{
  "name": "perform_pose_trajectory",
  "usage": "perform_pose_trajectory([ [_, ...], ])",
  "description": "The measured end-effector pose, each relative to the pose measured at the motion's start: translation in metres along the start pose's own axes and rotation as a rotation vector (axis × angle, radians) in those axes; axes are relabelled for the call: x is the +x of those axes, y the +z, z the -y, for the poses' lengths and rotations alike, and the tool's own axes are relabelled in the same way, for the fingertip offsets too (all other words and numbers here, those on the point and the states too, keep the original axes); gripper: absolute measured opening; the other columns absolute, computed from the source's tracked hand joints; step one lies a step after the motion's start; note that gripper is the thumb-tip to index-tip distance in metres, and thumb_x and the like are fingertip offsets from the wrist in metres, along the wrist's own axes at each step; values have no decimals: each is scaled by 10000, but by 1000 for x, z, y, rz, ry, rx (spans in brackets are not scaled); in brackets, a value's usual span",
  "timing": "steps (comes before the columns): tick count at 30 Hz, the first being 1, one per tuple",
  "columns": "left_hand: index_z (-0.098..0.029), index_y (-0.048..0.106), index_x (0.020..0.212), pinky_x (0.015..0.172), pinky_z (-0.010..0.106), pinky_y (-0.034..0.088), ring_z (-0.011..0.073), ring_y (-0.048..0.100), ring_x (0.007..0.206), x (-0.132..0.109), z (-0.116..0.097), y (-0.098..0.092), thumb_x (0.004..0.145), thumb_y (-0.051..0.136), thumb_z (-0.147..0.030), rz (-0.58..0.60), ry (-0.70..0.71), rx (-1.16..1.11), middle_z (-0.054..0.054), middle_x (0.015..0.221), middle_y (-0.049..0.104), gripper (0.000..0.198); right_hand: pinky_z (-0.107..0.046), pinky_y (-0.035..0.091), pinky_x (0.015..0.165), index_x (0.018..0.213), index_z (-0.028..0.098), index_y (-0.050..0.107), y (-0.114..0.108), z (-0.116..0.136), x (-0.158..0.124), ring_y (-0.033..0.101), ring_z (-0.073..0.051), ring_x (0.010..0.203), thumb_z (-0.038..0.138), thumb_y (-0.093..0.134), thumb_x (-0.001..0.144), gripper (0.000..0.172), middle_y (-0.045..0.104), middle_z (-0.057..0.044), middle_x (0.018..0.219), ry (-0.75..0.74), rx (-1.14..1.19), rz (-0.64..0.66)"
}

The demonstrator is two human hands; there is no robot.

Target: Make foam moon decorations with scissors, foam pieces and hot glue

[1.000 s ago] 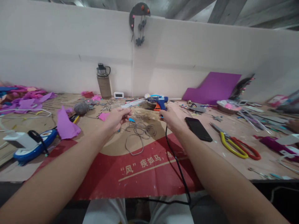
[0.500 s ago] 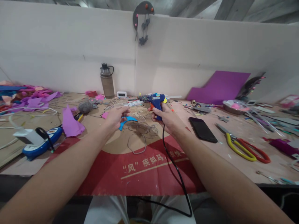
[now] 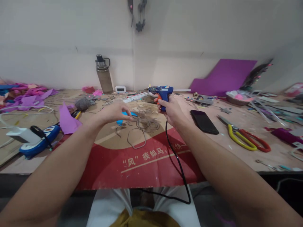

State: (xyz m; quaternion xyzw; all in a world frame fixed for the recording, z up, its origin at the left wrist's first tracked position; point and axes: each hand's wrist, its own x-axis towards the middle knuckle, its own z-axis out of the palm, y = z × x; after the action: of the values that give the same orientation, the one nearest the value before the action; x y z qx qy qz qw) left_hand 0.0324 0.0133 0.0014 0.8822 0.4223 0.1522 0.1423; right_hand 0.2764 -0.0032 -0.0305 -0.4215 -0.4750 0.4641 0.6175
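Observation:
My right hand is wrapped around the handle of a blue glue gun, with a finger at its orange trigger. The nozzle points left, and a glue stick sticks out at the back. A black cord runs from the handle down over the table edge. My left hand hovers with curved, parted fingers and nothing visible in them. Below it is a curved blue piece, partly hidden by the hand. Beside the fingertips lies a loose tangle of grey-brown string on the cardboard.
Red-printed cardboard covers the table front. To the right lie a black phone and scissors with yellow and red handles. A bottle, grey yarn ball, purple sheet and blue power strip stand or lie around.
The view has tipped downward. My left hand has turned its fingers down toward the string, over the blue piece. The glue gun is still in my right hand, slightly further right.

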Motion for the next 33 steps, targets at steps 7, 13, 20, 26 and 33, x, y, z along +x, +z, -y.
perform_pose_trajectory([
  [7, -206, 762, 770, 590, 210, 376, 117, 574, 622, 3, 2, 17, 670, 682, -210, 192, -10, 44, 8, 713, 704, 129, -221, 358, 507, 896, 221, 485, 0, -4, 1, 447, -63, 554, 201, 619, 685, 251, 617, 17, 857, -2, -23, 0],
  [13, -223, 704, 561, 538, 203, 336, 112, 521, 529, 7, 14, 33, 572, 725, -77, 66, 4, -162, 2, 608, 641, 148, -227, 362, 520, 874, 229, 481, 3, -5, -1, 461, -74, 565, 209, 634, 682, 246, 603, 24, 821, 3, -43, 17],
  [20, -188, 669, 597, 560, 196, 349, 113, 499, 572, 4, 0, 26, 664, 706, -65, -49, -93, -408, 14, 621, 611, 145, -215, 375, 511, 887, 238, 481, 5, -2, -4, 465, -74, 579, 171, 602, 658, 267, 597, 36, 806, -2, -27, 31],
  [26, -149, 607, 684, 423, 176, 340, 68, 465, 424, 8, -2, 26, 857, 579, -168, -267, -259, -977, 10, 551, 577, 176, -221, 418, 535, 991, 254, 508, 10, 2, -10, 532, -98, 680, 192, 599, 680, 330, 619, 15, 917, -96, -42, 107],
  [33, -98, 615, 812, 582, 184, 535, 77, 621, 538, 11, -3, 26, 845, 558, -13, -464, -342, -1337, 37, 650, 657, 107, -249, 400, 529, 890, 247, 499, 17, 14, -24, 453, -103, 602, 167, 579, 717, 207, 578, 21, 774, -171, -156, 166],
])
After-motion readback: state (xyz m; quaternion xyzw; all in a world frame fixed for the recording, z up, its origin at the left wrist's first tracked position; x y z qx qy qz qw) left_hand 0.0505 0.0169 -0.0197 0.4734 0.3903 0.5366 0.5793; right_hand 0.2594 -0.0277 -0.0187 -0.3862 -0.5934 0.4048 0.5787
